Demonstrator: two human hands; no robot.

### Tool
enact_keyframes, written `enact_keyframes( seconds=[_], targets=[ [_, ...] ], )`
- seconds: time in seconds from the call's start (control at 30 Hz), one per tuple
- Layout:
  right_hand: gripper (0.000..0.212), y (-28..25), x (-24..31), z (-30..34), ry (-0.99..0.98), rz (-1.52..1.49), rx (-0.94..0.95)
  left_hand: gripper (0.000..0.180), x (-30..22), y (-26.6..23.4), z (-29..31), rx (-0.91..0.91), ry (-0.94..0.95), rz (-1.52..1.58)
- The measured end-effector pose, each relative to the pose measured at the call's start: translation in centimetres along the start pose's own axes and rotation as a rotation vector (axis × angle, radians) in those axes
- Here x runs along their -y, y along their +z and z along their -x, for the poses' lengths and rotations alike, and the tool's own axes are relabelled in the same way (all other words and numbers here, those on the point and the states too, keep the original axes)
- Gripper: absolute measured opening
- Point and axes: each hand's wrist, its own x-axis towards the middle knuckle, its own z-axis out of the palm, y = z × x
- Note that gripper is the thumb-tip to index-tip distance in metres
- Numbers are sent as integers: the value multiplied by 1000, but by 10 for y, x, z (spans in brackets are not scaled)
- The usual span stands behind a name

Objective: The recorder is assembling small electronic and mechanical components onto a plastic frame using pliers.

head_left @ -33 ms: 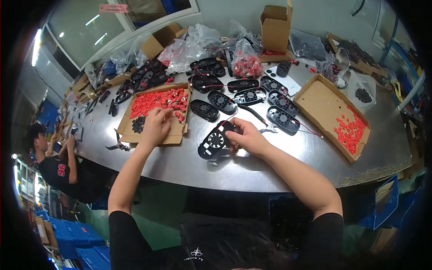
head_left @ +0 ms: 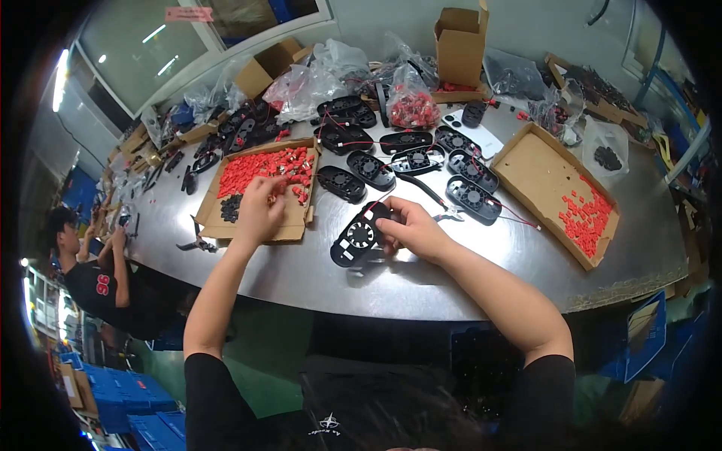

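Observation:
My right hand [head_left: 412,229] grips a black oval plastic housing [head_left: 347,249] by its right edge, thumb on top, just above the near part of the table. The housing has a round slotted opening and white patches, and a thin red wire runs at its upper end. My left hand [head_left: 263,207] is over the left cardboard tray [head_left: 267,234], fingers curled and drawn together; whatever they hold, if anything, is hidden. Small red plastic pieces [head_left: 252,169] fill much of that tray, with a little heap of black pieces [head_left: 231,208] beside my left hand.
Several similar black housings [head_left: 370,171] with red wires lie beyond my hands. Pliers [head_left: 432,197] lie among them; another pair [head_left: 197,242] is by the left tray. A second cardboard tray [head_left: 526,161] holds red pieces at right. Plastic bags [head_left: 414,105] line the back. A co-worker [head_left: 94,278] sits far left.
My left hand's fingers have curled inward over the red pieces, and the hand has shifted very slightly. My right hand and the housing are almost unmoved.

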Motion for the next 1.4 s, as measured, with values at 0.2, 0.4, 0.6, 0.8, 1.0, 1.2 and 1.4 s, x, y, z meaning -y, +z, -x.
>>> enact_keyframes(
  seconds=[0.2,0.4,0.6,0.8,1.0,1.2,1.4],
  targets=[
    [19,-2,0,3,-3,-119,-37,37,-48,4,-36,-102,-210,825],
    [21,-14,8,-3,-206,-161,-425,37,-121,47,-59,226,-389,1569],
    [27,-32,0,-4,-333,-94,-582,25,-150,63,-22,510,-565,1898],
    [27,-16,4,1,-249,-128,-585,27,-140,61,-17,518,-354,1820],
    [30,-3,10,5,-218,-146,-615,28,-139,51,-18,557,-344,1837],
    [30,2,7,8,-193,-135,-625,23,-138,43,-19,522,-289,1861],
    [28,4,7,8,-279,-26,-650,19,-140,45,-18,585,-339,1763]
  ],
)
